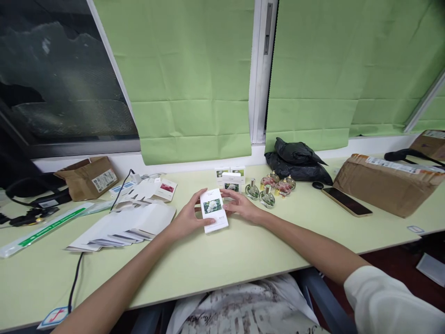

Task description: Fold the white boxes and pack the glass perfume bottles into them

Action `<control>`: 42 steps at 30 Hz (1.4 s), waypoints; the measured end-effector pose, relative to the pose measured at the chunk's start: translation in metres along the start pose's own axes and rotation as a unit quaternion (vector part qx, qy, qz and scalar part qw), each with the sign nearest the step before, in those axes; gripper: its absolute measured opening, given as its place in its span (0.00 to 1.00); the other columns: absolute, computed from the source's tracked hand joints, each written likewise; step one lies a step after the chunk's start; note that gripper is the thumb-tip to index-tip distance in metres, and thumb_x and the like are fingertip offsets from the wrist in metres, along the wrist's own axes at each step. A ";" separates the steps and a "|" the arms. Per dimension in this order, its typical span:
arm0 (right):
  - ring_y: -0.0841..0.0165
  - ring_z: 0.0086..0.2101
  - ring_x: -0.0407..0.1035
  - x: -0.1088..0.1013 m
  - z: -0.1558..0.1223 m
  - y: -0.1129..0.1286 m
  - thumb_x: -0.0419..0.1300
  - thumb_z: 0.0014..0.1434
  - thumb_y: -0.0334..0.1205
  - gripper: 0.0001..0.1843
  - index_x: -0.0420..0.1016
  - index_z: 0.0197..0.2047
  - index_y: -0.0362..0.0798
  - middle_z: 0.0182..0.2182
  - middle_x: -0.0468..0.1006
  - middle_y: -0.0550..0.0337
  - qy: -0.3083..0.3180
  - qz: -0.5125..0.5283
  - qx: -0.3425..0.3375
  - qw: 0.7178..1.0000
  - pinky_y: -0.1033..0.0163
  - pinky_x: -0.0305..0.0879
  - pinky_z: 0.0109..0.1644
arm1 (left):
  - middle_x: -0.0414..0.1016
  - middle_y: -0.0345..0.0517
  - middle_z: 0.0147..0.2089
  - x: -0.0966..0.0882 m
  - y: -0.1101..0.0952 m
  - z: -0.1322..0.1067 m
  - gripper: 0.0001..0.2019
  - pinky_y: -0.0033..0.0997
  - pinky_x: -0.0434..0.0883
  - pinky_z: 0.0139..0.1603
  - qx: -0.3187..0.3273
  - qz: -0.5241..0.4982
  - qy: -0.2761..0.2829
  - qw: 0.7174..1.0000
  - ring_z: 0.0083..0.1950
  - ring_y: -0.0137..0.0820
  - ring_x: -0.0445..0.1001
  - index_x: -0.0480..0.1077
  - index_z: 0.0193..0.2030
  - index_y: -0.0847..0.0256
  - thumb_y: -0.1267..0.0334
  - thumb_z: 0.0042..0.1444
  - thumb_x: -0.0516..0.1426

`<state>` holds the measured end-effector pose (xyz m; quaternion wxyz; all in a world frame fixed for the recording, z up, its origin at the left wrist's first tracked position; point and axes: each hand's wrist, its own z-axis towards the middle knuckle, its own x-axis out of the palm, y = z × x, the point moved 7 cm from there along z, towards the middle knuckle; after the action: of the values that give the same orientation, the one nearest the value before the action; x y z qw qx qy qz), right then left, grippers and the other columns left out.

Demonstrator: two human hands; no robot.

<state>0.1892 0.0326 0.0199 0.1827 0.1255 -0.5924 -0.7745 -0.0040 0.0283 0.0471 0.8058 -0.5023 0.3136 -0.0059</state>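
A white perfume box [213, 208] with a white-flower picture is held upright, leaning back a little, in front of me. My left hand [190, 215] grips its left side, thumb across the lower front. On the right edge, the fingers of my right hand [240, 206] close against the box. Just behind it stand several similar small boxes [231, 180] with flower pictures. To the right of my right hand are two clear glass perfume bottles [267, 197] with greenish contents, and pink-decorated bottles [283, 186] behind them.
Flattened white cartons [128, 222] lie fanned out at the left, near an open brown box [91, 177] and a black cable [77, 273]. On the right are a phone [346, 202], a black plastic bag [299, 162] and a large cardboard box [385, 185]. The table's front edge is close to me.
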 end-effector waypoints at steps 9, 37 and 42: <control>0.65 0.45 0.71 0.004 -0.004 0.021 0.69 0.60 0.48 0.29 0.71 0.63 0.55 0.56 0.73 0.55 -0.025 -0.120 -0.058 0.991 0.55 0.74 0.52 | 0.58 0.53 0.73 -0.002 -0.022 -0.006 0.57 0.51 0.74 0.64 0.072 0.117 -0.066 0.988 0.65 0.49 0.70 0.40 0.79 0.41 0.48 0.51 0.71; 0.64 0.43 0.79 0.008 -0.017 0.029 0.61 0.68 0.50 0.19 0.66 0.57 0.53 0.58 0.76 0.49 -0.066 -0.341 -0.138 0.928 0.56 0.78 0.45 | 0.74 0.43 0.45 -0.013 0.016 0.002 0.24 0.35 0.71 0.42 -0.020 0.162 -0.108 0.981 0.42 0.36 0.74 0.65 0.53 0.55 0.43 0.58 0.63; 0.63 0.44 0.80 0.006 -0.016 0.029 0.61 0.68 0.50 0.20 0.67 0.59 0.53 0.55 0.79 0.52 -0.071 -0.348 -0.148 0.923 0.56 0.77 0.46 | 0.71 0.36 0.32 -0.016 0.020 0.002 0.24 0.31 0.65 0.34 -0.048 0.187 -0.096 0.976 0.32 0.33 0.70 0.68 0.53 0.54 0.41 0.59 0.62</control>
<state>0.1937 0.0096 0.0434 -0.1240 0.2398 -0.4018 -0.8750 -0.0217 0.0448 0.0394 0.7939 -0.4711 0.3230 0.2083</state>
